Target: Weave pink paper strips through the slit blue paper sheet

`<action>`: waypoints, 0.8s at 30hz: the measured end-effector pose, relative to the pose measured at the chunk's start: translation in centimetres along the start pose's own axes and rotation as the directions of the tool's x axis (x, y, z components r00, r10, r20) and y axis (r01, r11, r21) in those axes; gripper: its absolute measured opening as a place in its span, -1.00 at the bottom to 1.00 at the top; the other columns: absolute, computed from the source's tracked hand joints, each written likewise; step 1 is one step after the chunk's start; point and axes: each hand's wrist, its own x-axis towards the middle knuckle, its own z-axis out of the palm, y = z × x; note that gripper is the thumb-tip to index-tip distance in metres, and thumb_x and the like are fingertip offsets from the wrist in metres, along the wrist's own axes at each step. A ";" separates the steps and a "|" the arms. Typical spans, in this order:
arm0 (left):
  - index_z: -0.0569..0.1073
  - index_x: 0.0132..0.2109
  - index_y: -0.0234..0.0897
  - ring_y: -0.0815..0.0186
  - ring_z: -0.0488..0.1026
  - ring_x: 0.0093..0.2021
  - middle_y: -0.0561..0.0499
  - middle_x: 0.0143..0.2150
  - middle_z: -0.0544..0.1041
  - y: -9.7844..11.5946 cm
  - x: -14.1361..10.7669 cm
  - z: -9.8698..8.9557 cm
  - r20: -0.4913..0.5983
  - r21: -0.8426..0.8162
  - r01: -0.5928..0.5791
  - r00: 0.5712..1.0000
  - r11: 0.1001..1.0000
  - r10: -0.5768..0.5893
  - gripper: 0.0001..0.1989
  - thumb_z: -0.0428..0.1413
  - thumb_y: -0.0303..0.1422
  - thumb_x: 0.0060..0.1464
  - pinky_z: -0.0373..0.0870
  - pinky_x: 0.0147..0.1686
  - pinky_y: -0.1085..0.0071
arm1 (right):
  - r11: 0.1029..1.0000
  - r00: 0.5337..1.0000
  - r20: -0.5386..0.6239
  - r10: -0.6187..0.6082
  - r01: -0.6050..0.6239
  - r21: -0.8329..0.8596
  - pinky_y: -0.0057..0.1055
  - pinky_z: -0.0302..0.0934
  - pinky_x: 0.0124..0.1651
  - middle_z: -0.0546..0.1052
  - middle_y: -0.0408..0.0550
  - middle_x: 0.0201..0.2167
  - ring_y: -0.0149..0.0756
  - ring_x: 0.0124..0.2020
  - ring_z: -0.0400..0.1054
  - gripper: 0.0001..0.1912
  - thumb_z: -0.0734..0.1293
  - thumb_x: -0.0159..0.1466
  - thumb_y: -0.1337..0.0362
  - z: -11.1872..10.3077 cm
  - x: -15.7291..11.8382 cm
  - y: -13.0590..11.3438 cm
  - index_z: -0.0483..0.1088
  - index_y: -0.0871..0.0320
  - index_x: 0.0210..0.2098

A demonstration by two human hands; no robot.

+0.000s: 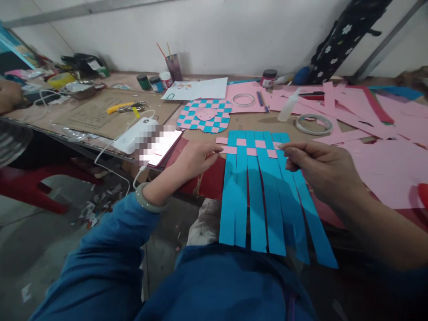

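Note:
A sheet of blue paper (257,178), cut into long strips, lies partly on the table and hangs over its front edge toward my lap. Two pink paper strips (251,151) run crosswise over and under the blue ones near the uncut top. My left hand (197,158) is at the left side, with thumb and index finger closed on the end of the lower pink strip. At the right side, the bent fingers of my right hand (321,165) pinch the right end of the upper pink strip.
Behind lies a woven pink-and-blue checkered piece (187,120). Tape rolls (313,124), a glue bottle (289,106) and pink paper (377,167) are at right. A phone (163,149), white device (135,136) with cables, and scissors (135,107) are at left. Another person's hand (10,96) shows far left.

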 end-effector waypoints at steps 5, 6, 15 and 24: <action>0.59 -0.11 -0.26 0.16 0.55 -0.08 -0.12 -0.15 0.65 0.3 -0.7 0.1 0.082 0.123 -0.146 0.987 0.982 0.136 -0.75 0.04 -0.44 0.14 0.40 -0.08 0.23 | 0.999 0.995 0.093 -0.039 0.041 -0.021 -0.28 0.36 -0.36 0.51 -0.13 -0.50 -0.32 -0.48 0.42 -0.75 0.33 0.24 0.15 1.2 0.8 0.5 0.59 0.06 -0.17; 0.58 -0.10 -0.26 0.14 0.54 -0.05 -0.11 -0.13 0.64 0.5 -0.9 0.1 0.098 0.127 -0.168 0.983 0.978 0.156 -0.75 0.03 -0.43 0.16 0.39 -0.05 0.20 | 0.998 0.993 0.112 -0.048 0.052 -0.032 -0.23 0.39 -0.32 0.55 -0.10 -0.44 -0.27 -0.42 0.46 -0.71 0.32 0.24 0.15 1.4 0.9 0.5 0.57 0.05 -0.11; 0.52 0.00 -0.26 0.11 0.45 0.14 -0.12 0.10 0.56 2.3 -2.2 1.1 0.142 0.191 -0.177 0.978 0.965 0.151 -0.70 -0.04 -0.45 0.23 0.26 0.10 0.11 | 0.835 0.852 0.405 -0.330 0.464 -0.296 0.14 0.22 0.20 0.55 0.05 0.06 0.08 0.27 0.25 -0.53 0.22 0.31 0.20 3.3 1.6 2.6 0.35 0.04 0.20; 0.45 0.10 -0.27 0.14 0.42 0.19 -0.11 0.13 0.53 2.0 -2.6 1.9 0.164 0.192 -0.189 0.974 0.963 0.159 -0.66 -0.06 -0.46 0.25 0.31 0.11 0.11 | 0.712 0.818 0.485 -0.308 0.537 -0.453 0.10 0.23 0.23 0.54 0.08 0.08 0.02 0.34 0.15 -0.48 0.12 0.37 0.23 4.0 1.0 3.8 0.19 0.16 0.31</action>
